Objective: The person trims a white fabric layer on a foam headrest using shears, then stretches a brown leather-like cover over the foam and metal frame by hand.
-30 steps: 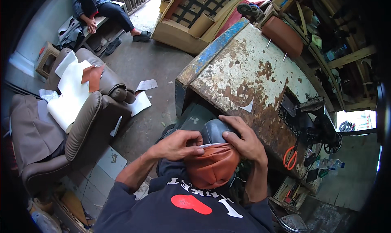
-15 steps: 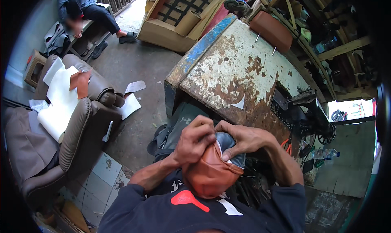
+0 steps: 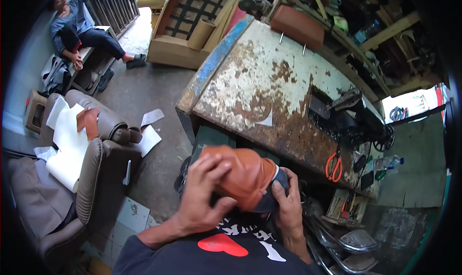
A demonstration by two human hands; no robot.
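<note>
A: Axis?
B: Brown leather cover (image 3: 245,171) slants upper left to lower right, dark padded end (image 3: 267,204) rightward, over the lap.
A: Hands?
B: Right hand (image 3: 288,202) grips the dark end; left hand (image 3: 199,195) spread loosely at the other, contact unclear.
A: Hidden?
B: Underside. Left fingers blurred.
A: Around?
B: Table (image 3: 240,92) ahead; scissors (image 3: 335,156), sewing machine (image 3: 369,115) right.

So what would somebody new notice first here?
Probably the orange cover, low in the centre, with the left hand at its left side and the right hand at its right end. Next, the paint-worn table beyond it, with a black sewing machine and orange scissors toward its right. At left, a white sheet lies over a brown armchair.
</note>
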